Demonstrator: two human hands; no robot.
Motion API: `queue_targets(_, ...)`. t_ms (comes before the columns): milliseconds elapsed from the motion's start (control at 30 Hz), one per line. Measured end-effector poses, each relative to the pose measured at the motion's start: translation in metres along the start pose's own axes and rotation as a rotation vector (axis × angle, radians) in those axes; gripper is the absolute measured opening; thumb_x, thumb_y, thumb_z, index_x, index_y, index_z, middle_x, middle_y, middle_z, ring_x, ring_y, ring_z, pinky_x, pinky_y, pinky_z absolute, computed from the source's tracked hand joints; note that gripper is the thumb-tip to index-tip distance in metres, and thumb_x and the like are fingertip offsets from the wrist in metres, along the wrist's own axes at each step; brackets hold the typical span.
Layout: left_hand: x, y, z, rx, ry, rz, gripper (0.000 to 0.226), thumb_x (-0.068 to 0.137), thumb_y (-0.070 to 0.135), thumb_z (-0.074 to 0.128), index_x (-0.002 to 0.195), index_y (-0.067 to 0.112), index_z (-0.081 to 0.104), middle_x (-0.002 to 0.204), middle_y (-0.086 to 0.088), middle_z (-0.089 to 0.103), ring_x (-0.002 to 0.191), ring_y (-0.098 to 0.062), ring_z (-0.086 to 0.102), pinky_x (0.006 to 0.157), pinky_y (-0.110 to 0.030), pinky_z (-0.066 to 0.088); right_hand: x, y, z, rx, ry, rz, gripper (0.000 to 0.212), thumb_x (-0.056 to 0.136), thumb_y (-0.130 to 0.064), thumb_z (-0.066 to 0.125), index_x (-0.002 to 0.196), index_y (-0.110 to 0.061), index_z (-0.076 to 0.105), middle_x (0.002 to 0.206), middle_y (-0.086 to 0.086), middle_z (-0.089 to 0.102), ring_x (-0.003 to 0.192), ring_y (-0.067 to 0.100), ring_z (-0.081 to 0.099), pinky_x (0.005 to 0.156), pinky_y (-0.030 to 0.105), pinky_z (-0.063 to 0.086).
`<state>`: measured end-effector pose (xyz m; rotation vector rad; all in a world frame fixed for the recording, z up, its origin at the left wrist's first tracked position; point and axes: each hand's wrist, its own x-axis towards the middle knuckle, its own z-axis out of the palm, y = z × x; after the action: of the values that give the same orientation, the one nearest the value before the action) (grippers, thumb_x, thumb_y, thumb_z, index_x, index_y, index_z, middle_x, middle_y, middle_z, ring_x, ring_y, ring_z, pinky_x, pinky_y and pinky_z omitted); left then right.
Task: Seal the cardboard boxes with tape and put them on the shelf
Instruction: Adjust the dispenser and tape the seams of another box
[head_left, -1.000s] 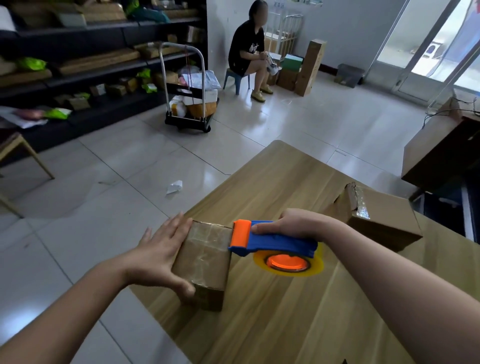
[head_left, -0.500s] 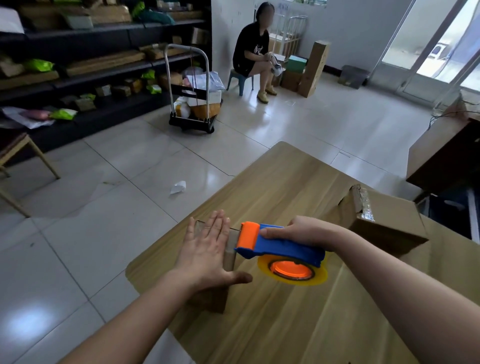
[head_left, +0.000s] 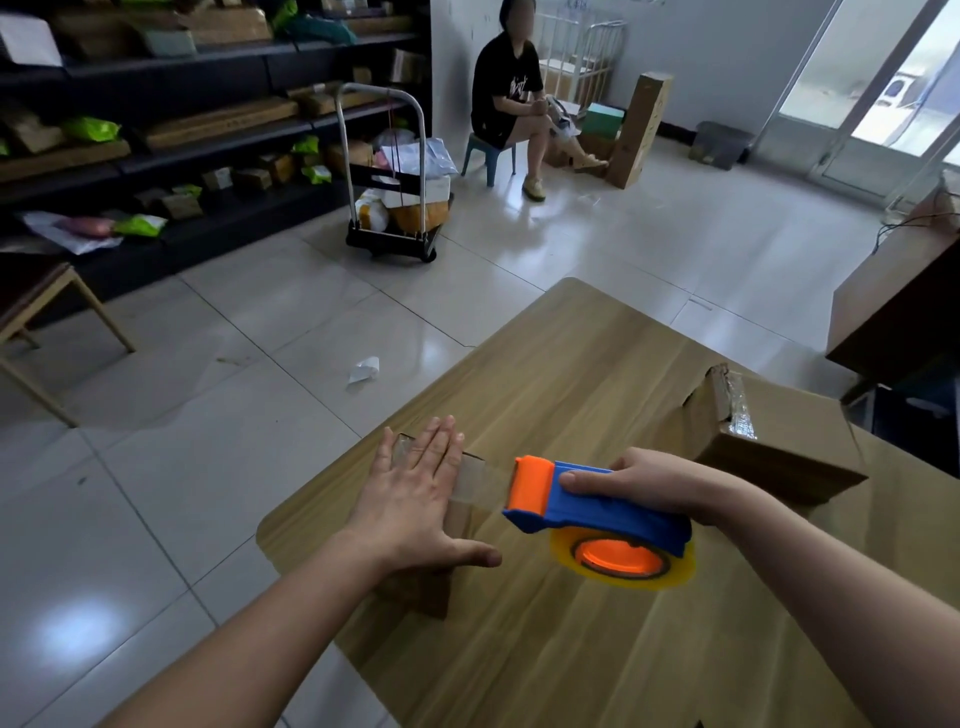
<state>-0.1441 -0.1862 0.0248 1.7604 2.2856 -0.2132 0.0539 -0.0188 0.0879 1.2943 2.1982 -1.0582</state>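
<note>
Orange roller, blue body: the tape dispenser (head_left: 597, 512) hangs just off the right edge of the small cardboard box (head_left: 462, 519), and a clear strip of tape (head_left: 488, 486) runs taut from its mouth onto the box top. The left hand (head_left: 415, 493) lies flat on that box, fingers straight and together, thumb splayed past the near edge. I'd say it is pressing to pin the box to the tabletop (head_left: 571, 389) and rub the tape down so it bonds. The right hand (head_left: 639, 480) is wrapped round the dispenser, index finger laid along the top, holding it tilted with the yellow roll underneath, clear of the wood. That angle looks right for pulling the strip tight against the cutter. Whether the tape is cut yet is hard to call, since the film is nearly invisible. The box sits near the tabletop's left edge. Well to its right, beyond the dispenser, lies a larger cardboard box (head_left: 769, 452) with a flap raised and shiny tape along it. The shelf (head_left: 208, 145) stands far to the small box's left, across the floor; that trip comes after the seal.
</note>
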Motion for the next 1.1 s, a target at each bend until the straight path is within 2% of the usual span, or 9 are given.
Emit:
queue_targets(100,0.001,0.0,0.001,0.017,-0.002,0.002,0.136,0.042,0.1,0.007,0.142,0.016,-0.03,0.152,-0.001,-0.037,0.139,-0.017,-0.035,0.114,-0.054,-0.019,-0.008,0.012,-0.007,-0.015,0.004,0.048,0.064,0.069,-0.082,0.059,0.068,-0.018,0.061,0.062,-0.005,0.062,0.057,0.011,0.057,0.055,0.022,0.04)
queue_targets(233,0.002,0.001,0.002,0.017,-0.003,-0.001,0.133,0.044,0.1,0.009,0.139,0.017,-0.032,0.152,-0.001,-0.037,0.139,-0.017,-0.035,0.114,-0.054,-0.018,0.0,0.011,0.003,-0.069,0.011,0.082,0.068,0.07,-0.083,0.057,0.074,-0.015,0.062,0.071,0.0,0.062,0.062,0.013,0.057,0.056,0.023,0.039)
queue_targets(433,0.002,0.002,0.003,0.026,0.003,-0.001,0.135,0.047,0.1,0.012,0.144,0.016,-0.028,0.153,-0.001,-0.036,0.14,-0.017,-0.034,0.114,-0.055,-0.017,0.017,-0.008,0.022,-0.188,0.044,0.144,0.074,0.069,-0.087,0.054,0.081,-0.014,0.061,0.078,0.002,0.062,0.065,0.016,0.056,0.059,0.026,0.039)
queue_targets(633,0.003,0.002,0.004,0.032,0.008,0.001,0.133,0.049,0.1,0.014,0.141,0.016,-0.031,0.154,-0.002,-0.035,0.14,-0.018,-0.034,0.115,-0.056,-0.013,0.026,-0.038,0.035,-0.324,0.067,0.128,0.066,0.077,-0.082,0.049,0.074,-0.016,0.056,0.074,0.002,0.058,0.068,0.018,0.057,0.064,0.029,0.043)
queue_targets(833,0.003,0.002,0.004,0.023,0.004,0.004,0.132,0.042,0.1,0.002,0.137,0.016,-0.033,0.152,-0.001,-0.035,0.141,-0.018,-0.033,0.114,-0.058,-0.011,0.027,-0.053,0.035,-0.42,0.079,0.147,0.064,0.08,-0.081,0.045,0.072,-0.019,0.056,0.074,0.0,0.059,0.071,0.018,0.06,0.068,0.029,0.045)
queue_targets(933,0.004,0.002,0.005,0.034,-0.004,0.008,0.134,0.038,0.1,-0.004,0.138,0.016,-0.032,0.153,-0.002,-0.034,0.141,-0.018,-0.031,0.115,-0.059,-0.011,0.024,-0.059,0.037,-0.48,0.102,0.155,0.063,0.082,-0.08,0.043,0.072,-0.019,0.056,0.077,0.0,0.06,0.07,0.017,0.059,0.065,0.028,0.045)
queue_targets(1100,0.008,0.004,0.003,0.016,-0.019,-0.016,0.145,0.034,0.102,-0.006,0.148,0.015,-0.023,0.157,-0.002,-0.028,0.144,-0.018,-0.026,0.115,-0.058,-0.012,0.025,-0.064,0.044,-0.612,0.224,0.108,0.06,0.085,-0.074,0.042,0.074,-0.016,0.053,0.087,0.003,0.062,0.084,0.02,0.063,0.078,0.032,0.051)
